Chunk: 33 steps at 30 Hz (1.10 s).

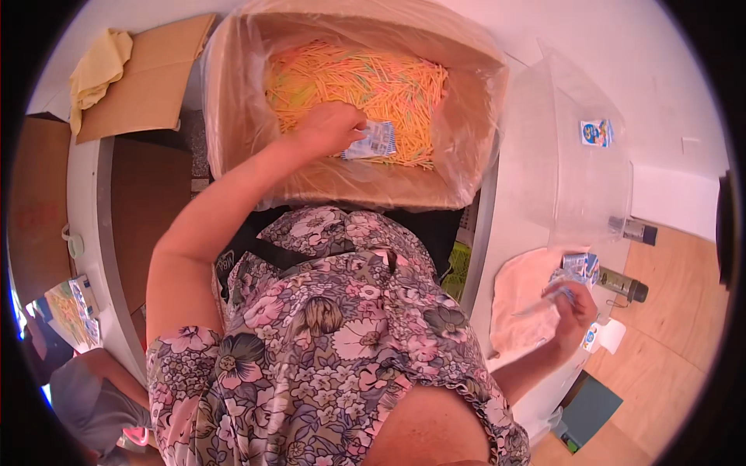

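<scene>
My left hand [332,128] is over a plastic-lined cardboard box [473,116], its fingers closed on the edge of a small blue-and-white packet [374,141]. Beneath the packet lies a thick layer of thin sticks [342,74], mostly orange and yellow with some green. Off to the right, my right hand [573,311] pinches another small, clear-and-blue packet [553,298] above a pink cloth [517,295]. Just beyond those fingers rests a blue-and-white packet [584,266] on the cloth's far edge. Whether either held packet has anything inside cannot be made out.
A clear plastic bin [571,175] stands right of the box, with one packet [596,133] by its side. A dark bottle [624,286] lies beyond the cloth. Cardboard [148,85] with a yellow cloth [101,70] is at far left. Another person [97,396] sits lower left.
</scene>
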Each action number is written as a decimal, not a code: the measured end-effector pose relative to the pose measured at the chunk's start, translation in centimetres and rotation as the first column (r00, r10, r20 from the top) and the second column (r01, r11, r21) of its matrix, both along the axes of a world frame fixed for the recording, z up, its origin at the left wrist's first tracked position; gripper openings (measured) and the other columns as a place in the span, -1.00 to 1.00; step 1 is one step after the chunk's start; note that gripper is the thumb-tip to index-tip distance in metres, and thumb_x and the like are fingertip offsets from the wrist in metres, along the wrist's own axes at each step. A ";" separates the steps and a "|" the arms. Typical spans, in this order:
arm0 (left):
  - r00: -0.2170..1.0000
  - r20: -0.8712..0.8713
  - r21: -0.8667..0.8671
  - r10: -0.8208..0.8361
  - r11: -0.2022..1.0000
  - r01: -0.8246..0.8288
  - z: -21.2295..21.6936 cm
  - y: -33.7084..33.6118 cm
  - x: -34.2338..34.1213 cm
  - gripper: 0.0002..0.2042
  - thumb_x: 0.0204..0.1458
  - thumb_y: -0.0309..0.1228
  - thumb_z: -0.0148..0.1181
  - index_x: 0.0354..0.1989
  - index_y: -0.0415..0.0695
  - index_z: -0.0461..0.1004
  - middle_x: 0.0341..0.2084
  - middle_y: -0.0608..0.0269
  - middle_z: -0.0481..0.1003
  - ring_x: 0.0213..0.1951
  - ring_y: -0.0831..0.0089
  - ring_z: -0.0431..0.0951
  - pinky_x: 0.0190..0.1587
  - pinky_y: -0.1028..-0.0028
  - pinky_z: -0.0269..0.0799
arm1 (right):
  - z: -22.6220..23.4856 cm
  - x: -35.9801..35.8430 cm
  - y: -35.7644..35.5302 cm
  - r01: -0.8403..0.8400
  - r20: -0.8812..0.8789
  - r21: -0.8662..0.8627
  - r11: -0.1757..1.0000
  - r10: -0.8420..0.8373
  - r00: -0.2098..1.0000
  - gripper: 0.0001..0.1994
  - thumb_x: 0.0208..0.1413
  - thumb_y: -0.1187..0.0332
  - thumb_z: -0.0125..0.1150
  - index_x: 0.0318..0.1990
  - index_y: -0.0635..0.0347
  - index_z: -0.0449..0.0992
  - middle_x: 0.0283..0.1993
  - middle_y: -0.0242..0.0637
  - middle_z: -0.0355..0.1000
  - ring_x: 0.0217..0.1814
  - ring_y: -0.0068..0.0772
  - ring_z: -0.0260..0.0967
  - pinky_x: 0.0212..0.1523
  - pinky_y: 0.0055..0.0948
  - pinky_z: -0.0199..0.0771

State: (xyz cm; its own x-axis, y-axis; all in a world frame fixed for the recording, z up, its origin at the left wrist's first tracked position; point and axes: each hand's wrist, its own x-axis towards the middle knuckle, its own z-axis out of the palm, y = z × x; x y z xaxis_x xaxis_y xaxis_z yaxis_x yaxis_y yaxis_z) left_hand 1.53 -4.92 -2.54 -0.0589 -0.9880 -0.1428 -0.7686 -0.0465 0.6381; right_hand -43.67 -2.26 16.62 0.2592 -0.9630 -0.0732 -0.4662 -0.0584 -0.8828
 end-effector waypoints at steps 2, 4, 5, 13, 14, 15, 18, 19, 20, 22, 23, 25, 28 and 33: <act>0.959 0.263 -0.043 -0.105 0.992 0.120 -2.1 -1.5 -0.7 -0.70 -0.24 -0.36 0.35 -0.30 -0.14 0.48 -0.29 0.11 0.50 -0.17 0.16 0.48 -0.16 0.21 0.35 | -1.0 -5.9 0.4 0.193 -0.122 -0.074 0.978 -0.201 0.972 -0.81 -0.08 0.60 0.07 -0.24 0.39 0.46 -0.33 -0.20 0.47 -0.27 -0.45 0.39 -0.22 -0.55 0.34; 0.922 0.375 -0.083 -0.100 0.986 0.141 -4.2 -3.0 -1.7 -0.68 -0.26 -0.36 0.36 -0.28 -0.12 0.46 -0.29 0.15 0.49 -0.16 0.17 0.46 -0.14 0.20 0.31 | -4.1 -12.4 -0.4 0.377 -0.217 -0.171 0.910 -0.408 0.887 -0.77 -0.06 0.57 0.09 -0.19 0.39 0.45 -0.30 -0.19 0.46 -0.25 -0.42 0.39 -0.19 -0.52 0.35; 0.877 0.474 -0.122 -0.081 0.980 0.157 -5.1 -3.6 -2.2 -0.66 -0.27 -0.37 0.36 -0.27 -0.09 0.44 -0.30 0.18 0.49 -0.14 0.19 0.44 -0.12 0.19 0.27 | -6.4 -15.9 -1.0 0.369 -0.370 -0.289 0.883 -0.459 0.808 -0.75 -0.04 0.55 0.11 -0.14 0.38 0.44 -0.27 -0.17 0.46 -0.22 -0.34 0.40 -0.16 -0.47 0.36; 0.947 0.320 -0.057 0.027 0.998 -0.009 -5.1 -3.1 -1.8 -0.70 -0.31 -0.40 0.39 -0.38 -0.10 0.43 -0.44 0.20 0.51 -0.22 0.26 0.48 -0.16 0.26 0.26 | -5.7 -5.8 -1.2 0.055 -0.214 -0.953 0.298 -0.791 0.573 -0.72 -0.03 0.44 0.24 -0.15 0.40 0.48 -0.18 -0.09 0.46 -0.14 -0.17 0.39 -0.17 -0.38 0.42; 0.974 0.215 -0.030 0.077 0.997 -0.073 -4.6 -3.0 -1.5 -0.73 -0.30 -0.43 0.40 -0.41 -0.12 0.44 -0.48 0.23 0.51 -0.29 0.35 0.50 -0.20 0.32 0.30 | -4.9 -2.8 -0.6 0.058 -0.199 -0.953 0.299 -0.757 0.623 -0.74 0.00 0.45 0.20 -0.14 0.38 0.48 -0.19 -0.13 0.46 -0.16 -0.24 0.39 -0.15 -0.41 0.41; 0.972 0.222 -0.029 0.076 0.997 -0.071 -4.8 -3.1 -1.3 -0.73 -0.30 -0.43 0.40 -0.41 -0.12 0.44 -0.48 0.23 0.51 -0.29 0.35 0.50 -0.20 0.32 0.30 | -4.6 0.1 0.3 0.062 -0.183 -0.953 0.296 -0.726 0.664 -0.76 0.04 0.47 0.17 -0.13 0.36 0.48 -0.20 -0.17 0.45 -0.18 -0.30 0.39 -0.14 -0.43 0.39; 0.869 -0.476 0.188 0.136 0.981 -0.051 -4.9 -3.1 -0.4 -0.81 -0.20 -0.50 0.37 -0.44 -0.17 0.45 -0.51 0.37 0.49 -0.40 0.60 0.47 -0.30 0.51 0.34 | -6.6 10.8 -0.8 -0.122 -0.149 -0.787 0.604 0.006 0.989 -0.72 -0.10 0.52 0.24 -0.16 0.38 0.48 -0.21 -0.09 0.46 -0.22 -0.24 0.39 -0.23 -0.42 0.41; 0.745 -0.656 0.196 0.122 0.980 0.012 -3.0 -1.8 -0.9 -0.83 -0.16 -0.52 0.34 -0.41 -0.20 0.45 -0.50 0.41 0.48 -0.41 0.67 0.43 -0.33 0.58 0.33 | -7.4 16.0 -0.6 0.031 -0.119 -0.395 0.918 -0.084 0.989 -0.71 -0.08 0.46 0.25 -0.14 0.33 0.48 -0.18 -0.09 0.45 -0.22 -0.22 0.42 -0.22 -0.39 0.42; 0.561 -0.822 0.178 0.096 0.979 0.094 -1.3 -1.0 -1.6 -0.85 -0.11 -0.54 0.31 -0.38 -0.22 0.46 -0.50 0.46 0.47 -0.41 0.74 0.38 -0.35 0.65 0.32 | -9.1 18.2 -2.5 -0.125 -0.206 -0.337 0.933 0.057 0.977 -0.72 -0.04 0.42 0.24 -0.14 0.32 0.47 -0.16 -0.11 0.44 -0.21 -0.27 0.43 -0.21 -0.38 0.42; 0.547 -0.835 0.119 0.053 0.989 0.085 0.1 0.8 -2.0 -0.86 -0.09 -0.54 0.29 -0.36 -0.22 0.46 -0.51 0.46 0.47 -0.42 0.73 0.39 -0.34 0.64 0.33 | -13.0 21.8 -5.3 -0.309 -0.164 -0.240 0.920 0.276 0.947 -0.76 -0.01 0.38 0.25 -0.23 0.34 0.48 -0.29 -0.19 0.47 -0.27 -0.44 0.43 -0.28 -0.41 0.43; 0.536 -0.844 0.060 0.000 0.994 0.094 0.4 1.3 -1.9 -0.87 -0.07 -0.54 0.27 -0.34 -0.22 0.47 -0.51 0.46 0.47 -0.42 0.72 0.39 -0.33 0.63 0.33 | -14.4 22.7 -6.6 -0.330 -0.093 0.020 0.944 0.330 0.939 -0.77 0.03 0.34 0.22 -0.27 0.35 0.47 -0.37 -0.24 0.46 -0.33 -0.50 0.42 -0.34 -0.43 0.42; 0.557 -0.830 -0.008 -0.006 1.000 -0.001 -0.3 2.7 -1.1 -0.89 -0.04 -0.51 0.25 -0.35 -0.24 0.47 -0.52 0.48 0.46 -0.42 0.72 0.39 -0.34 0.63 0.33 | -15.3 24.9 -8.6 -0.373 -0.001 0.278 0.885 0.388 0.922 -0.76 0.06 0.30 0.20 -0.32 0.35 0.47 -0.45 -0.29 0.46 -0.39 -0.56 0.41 -0.40 -0.45 0.42; 0.587 -0.757 0.147 0.288 0.950 -0.276 1.6 5.0 0.1 -0.89 -0.02 -0.47 0.24 -0.40 -0.25 0.47 -0.56 0.40 0.46 -0.41 0.75 0.37 -0.35 0.62 0.32 | -16.7 29.0 -11.0 -0.533 0.210 0.352 0.769 0.490 0.846 -0.71 0.12 0.22 0.13 -0.42 0.32 0.45 -0.58 -0.35 0.42 -0.50 -0.66 0.37 -0.51 -0.51 0.37; 0.923 -0.383 -0.240 -0.014 0.967 -0.085 1.8 9.0 0.5 -0.91 -0.06 -0.48 0.22 -0.40 -0.20 0.50 -0.58 0.10 0.45 -0.49 0.31 0.48 -0.38 0.37 0.34 | -23.3 37.5 -13.4 -0.810 -0.408 -0.337 0.481 0.700 0.586 -0.81 0.01 0.28 0.14 -0.37 0.22 0.52 -0.38 -0.33 0.46 -0.26 -0.38 0.41 -0.31 -0.33 0.37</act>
